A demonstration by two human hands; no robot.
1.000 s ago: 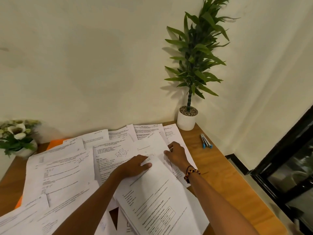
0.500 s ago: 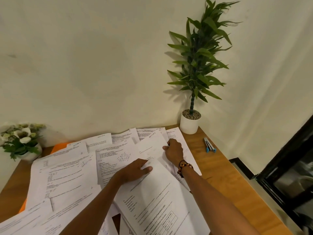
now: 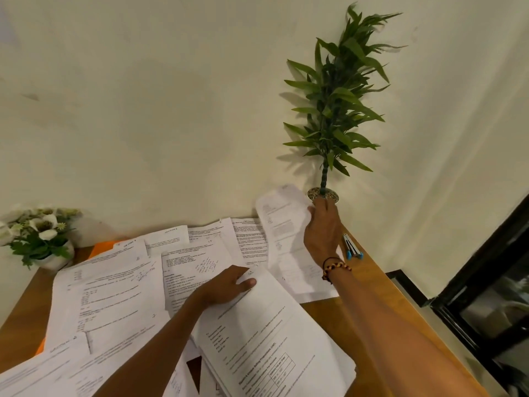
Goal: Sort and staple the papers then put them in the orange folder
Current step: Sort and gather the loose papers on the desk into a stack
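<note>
Change: since half a second ago the right hand (image 3: 322, 227) has left the flat sheets and lifted one page, which then lay flat, up toward the potted plant (image 3: 333, 110).
Right hand: pinches the raised sheet (image 3: 282, 224) at its right edge; the far end of the sheet curls up off the surface (image 3: 337, 313), near the wall.
Left hand (image 3: 226, 285): rests with straight fingers on the top corner of a stack of printed pages (image 3: 266, 336), thumb out along the paper.
Papers (image 3: 114, 296): spread overlapping over most of the surface, text up.
Orange folder (image 3: 101, 249): lies under the spread papers, showing only at the far left corner and at the left edge.
Pens (image 3: 353, 247): two with blue caps, just beside the right wrist.
Flower pot (image 3: 43, 236): white flowers at the far left corner of the surface.
Wrist: a beaded bracelet (image 3: 335, 267) on the right arm.
</note>
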